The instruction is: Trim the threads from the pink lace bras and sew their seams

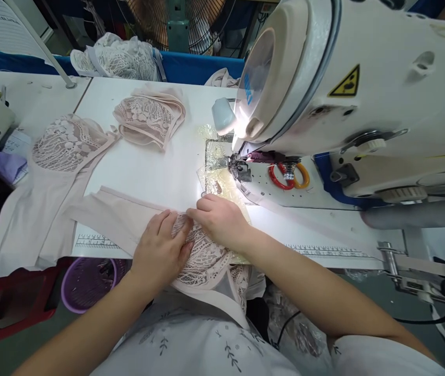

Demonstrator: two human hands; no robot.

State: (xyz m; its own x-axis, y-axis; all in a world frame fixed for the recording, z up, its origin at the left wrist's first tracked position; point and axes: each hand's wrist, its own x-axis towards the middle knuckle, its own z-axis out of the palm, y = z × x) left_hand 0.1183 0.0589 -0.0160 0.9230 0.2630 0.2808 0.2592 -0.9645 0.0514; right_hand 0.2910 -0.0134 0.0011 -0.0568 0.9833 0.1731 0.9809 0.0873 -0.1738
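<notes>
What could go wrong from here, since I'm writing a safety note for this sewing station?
The right hand lies close to the presser foot, so fingers could be pricked or pinched if they moved nearer with the machine running.

The lace garment under both hands drapes over the table's front edge; its hanging part might drag the cloth out of line.

The loose garment at the left also overhangs the edge and might slide off if bumped.
</notes>
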